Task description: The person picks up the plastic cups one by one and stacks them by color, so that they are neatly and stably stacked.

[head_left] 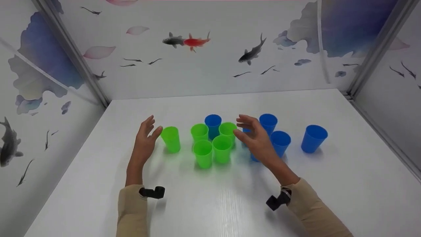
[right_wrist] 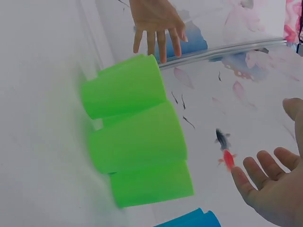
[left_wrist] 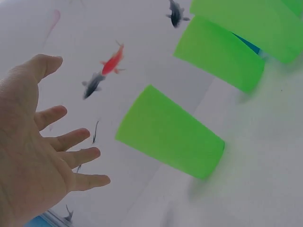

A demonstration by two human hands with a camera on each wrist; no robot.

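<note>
Tan sleeves (head_left: pixel 132 210), two, near, head view. Left hand (head_left: pixel 144 141), open, left of leftmost green cup (head_left: pixel 171 141). Right hand (head_left: pixel 258 141), open, partly hiding blue cups (head_left: pixel 280 144). Four green cups (head_left: pixel 222 152), clustered between hands; all cups on white bench (head_left: pixel 210 204). Left wrist view: left hand spread, apart from leftmost green cup. Right wrist view: right hand open; left hand far.

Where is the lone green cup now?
In the head view, the lone green cup stands left of centre on the table, between the left hand and the other green cups.
</note>
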